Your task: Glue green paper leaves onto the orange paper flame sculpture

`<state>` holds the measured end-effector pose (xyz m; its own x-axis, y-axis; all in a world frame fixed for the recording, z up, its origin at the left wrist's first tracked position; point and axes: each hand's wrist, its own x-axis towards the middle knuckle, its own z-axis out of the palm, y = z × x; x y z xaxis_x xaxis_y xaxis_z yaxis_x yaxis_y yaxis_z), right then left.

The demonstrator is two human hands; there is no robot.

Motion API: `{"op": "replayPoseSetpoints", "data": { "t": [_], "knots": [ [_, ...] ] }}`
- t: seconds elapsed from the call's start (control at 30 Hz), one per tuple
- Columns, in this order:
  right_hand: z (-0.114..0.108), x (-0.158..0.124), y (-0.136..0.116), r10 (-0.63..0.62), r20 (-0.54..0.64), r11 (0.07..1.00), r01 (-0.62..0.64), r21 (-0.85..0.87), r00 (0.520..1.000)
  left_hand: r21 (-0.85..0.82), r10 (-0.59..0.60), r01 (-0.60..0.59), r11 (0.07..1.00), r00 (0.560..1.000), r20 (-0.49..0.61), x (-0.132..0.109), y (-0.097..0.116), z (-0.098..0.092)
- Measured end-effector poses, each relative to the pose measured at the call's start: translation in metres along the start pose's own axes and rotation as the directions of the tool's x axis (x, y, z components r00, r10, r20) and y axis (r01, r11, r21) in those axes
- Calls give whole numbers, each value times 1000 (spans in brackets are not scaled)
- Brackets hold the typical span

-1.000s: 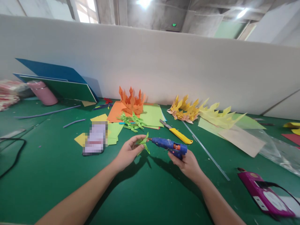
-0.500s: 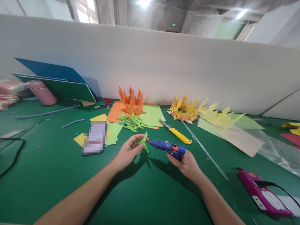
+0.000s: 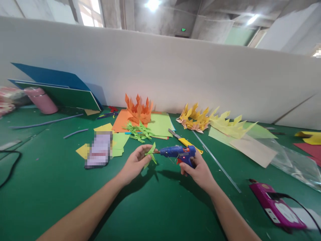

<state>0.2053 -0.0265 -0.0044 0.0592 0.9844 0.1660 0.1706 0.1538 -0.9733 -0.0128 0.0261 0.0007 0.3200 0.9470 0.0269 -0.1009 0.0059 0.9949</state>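
Observation:
My left hand (image 3: 137, 163) pinches a light green folded paper piece (image 3: 151, 154) with pointed ends, above the table's middle. In my right hand (image 3: 198, 170) is a blue hot glue gun (image 3: 174, 152), held by its handle, with a small red light lit on its side. Its nozzle points left, right at the green piece; whether they touch I cannot tell. More green folded pieces (image 3: 139, 130) lie in a cluster just beyond my left hand. A yellow utility knife (image 3: 187, 142) rests behind the glue gun, partly covered by it.
At the back stand an orange paper crown (image 3: 138, 110) and a yellow paper crown (image 3: 193, 117). A phone (image 3: 99, 149) lies left on paper sheets, and a pink bottle (image 3: 41, 100) leans farther left. A clear glue stick (image 3: 217, 162) and a magenta power strip (image 3: 277, 207) are on the right.
The glue gun has rolled in my right hand, so its handle and red trigger now show more. My left hand still holds the green piece. The view has shifted slightly.

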Motion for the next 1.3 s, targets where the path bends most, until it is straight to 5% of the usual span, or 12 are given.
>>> {"op": "replayPoseSetpoints", "data": {
  "t": [0.63, 0.83, 0.93, 1.1, 1.3],
  "knots": [
    [-3, 2, 16, -168, -116, 963, 137, -232, 979, -117, -65, 67, 991, 998, 14, -3, -1, 3],
    [-9, 0, 10, -363, -340, 892, 218, -396, 868, -242, -79, 95, 966, 994, 75, -3, 3, 3],
    [-17, 5, 6, -372, -426, 865, 141, -482, 825, -195, -86, 87, 977, 996, 13, -2, 3, 2],
    [-31, 16, 15, -236, -395, 812, -43, -582, 888, -90, -56, 47, 995, 993, -101, 1, 1, -1],
    [-21, 16, 28, -116, -377, 772, -155, -616, 919, 9, -3, 4, 1000, 998, -67, -1, 2, 2]
  ]
}}
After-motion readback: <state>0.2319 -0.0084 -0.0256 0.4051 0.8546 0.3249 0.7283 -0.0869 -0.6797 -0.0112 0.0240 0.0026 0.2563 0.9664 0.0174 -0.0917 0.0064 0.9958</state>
